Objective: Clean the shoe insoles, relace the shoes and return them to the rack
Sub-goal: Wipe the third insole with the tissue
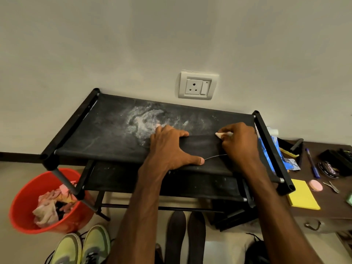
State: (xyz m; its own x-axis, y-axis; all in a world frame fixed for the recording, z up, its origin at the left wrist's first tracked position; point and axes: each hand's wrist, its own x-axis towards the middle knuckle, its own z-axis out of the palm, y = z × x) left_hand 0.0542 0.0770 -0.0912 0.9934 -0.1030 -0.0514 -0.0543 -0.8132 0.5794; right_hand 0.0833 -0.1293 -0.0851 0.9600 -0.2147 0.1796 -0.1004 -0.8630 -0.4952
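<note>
Left hand [167, 147] flat on rack shelf [106, 130]; right hand [240, 141] grips white stick [219, 134].

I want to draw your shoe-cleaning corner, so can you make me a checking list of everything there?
Surface: black fabric shoe rack top, smeared with white powder.
Job's things: dark flat piece, maybe an insole, under the hands; two dark insoles and yellow-green sneakers on the floor.
Clutter: red bucket of rags; side table with yellow notepad, pen, round black tin.
Hands: left hand pressing flat; right hand gripping a small white object.
Cables: thin pale strand between the hands, unclear what.
Surroundings: wall socket, nothing plugged in.
</note>
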